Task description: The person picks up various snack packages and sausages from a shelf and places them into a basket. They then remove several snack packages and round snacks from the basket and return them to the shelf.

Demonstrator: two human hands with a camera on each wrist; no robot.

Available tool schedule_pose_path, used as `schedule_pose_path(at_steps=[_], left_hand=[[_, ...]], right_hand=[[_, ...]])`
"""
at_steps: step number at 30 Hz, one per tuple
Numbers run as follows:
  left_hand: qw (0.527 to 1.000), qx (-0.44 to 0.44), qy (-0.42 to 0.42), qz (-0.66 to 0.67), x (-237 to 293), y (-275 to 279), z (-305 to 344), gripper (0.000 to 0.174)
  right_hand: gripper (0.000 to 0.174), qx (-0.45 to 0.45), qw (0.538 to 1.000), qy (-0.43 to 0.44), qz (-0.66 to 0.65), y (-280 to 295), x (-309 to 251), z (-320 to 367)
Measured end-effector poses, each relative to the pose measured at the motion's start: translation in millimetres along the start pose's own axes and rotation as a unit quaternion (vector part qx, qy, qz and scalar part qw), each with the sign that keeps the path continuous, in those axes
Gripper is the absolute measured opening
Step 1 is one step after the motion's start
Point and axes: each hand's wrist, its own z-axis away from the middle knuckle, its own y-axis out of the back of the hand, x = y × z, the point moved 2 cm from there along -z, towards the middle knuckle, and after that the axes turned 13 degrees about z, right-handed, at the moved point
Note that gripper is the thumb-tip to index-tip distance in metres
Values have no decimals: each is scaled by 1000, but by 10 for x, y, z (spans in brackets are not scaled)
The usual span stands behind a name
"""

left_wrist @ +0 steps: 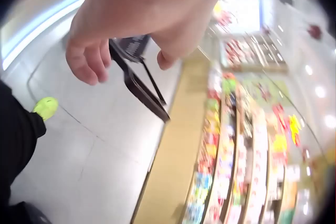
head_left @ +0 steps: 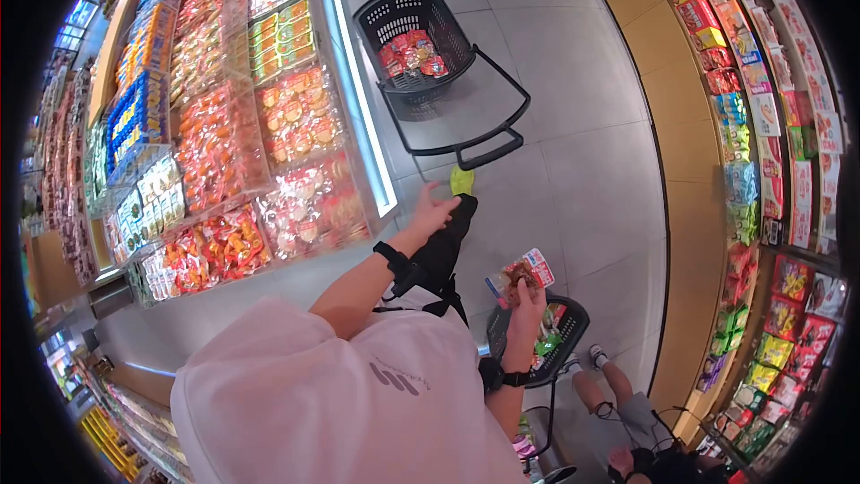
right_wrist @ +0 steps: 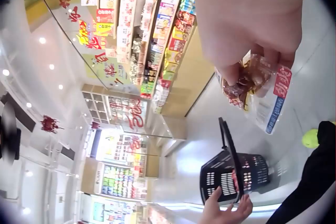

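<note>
My right hand [head_left: 527, 312] pinches a small clear snack packet [head_left: 530, 271] with a red, white and blue label; brown pieces show through the plastic. In the right wrist view, the fingers curl over the top of the packet [right_wrist: 266, 109]. My left hand [head_left: 434, 211] holds nothing, its fingers loosely bent, near the handle of a black shopping basket [head_left: 448, 13]. Several red packets [head_left: 414, 54] lie inside that basket, which stands on the floor ahead. Below the right hand is a second black basket [head_left: 578, 327] with green and red packets.
A lit display [head_left: 305, 116] of bagged snacks runs along the left. On the right, shelves [head_left: 735, 161] of colourful packets rise above a tan base. Grey floor tiles [head_left: 591, 188] lie between them. Another person [head_left: 618, 403] is at the lower right.
</note>
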Motion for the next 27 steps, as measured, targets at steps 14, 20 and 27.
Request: schedule_pose_path(at_steps=[14,20,27], left_hand=[[856,307,160,384,-38,-41,-2136,62],[793,478,34,376,31,165,-2091,43],[815,540,46,205,-216,127,-1814,67]], right_hand=[[29,-234,719,286,589,-2060,-2851,-3550],[35,-387,550,335,660,-3663,-2973,-4734],[32,-571,102,419,699,-5623,-2191,-5362]])
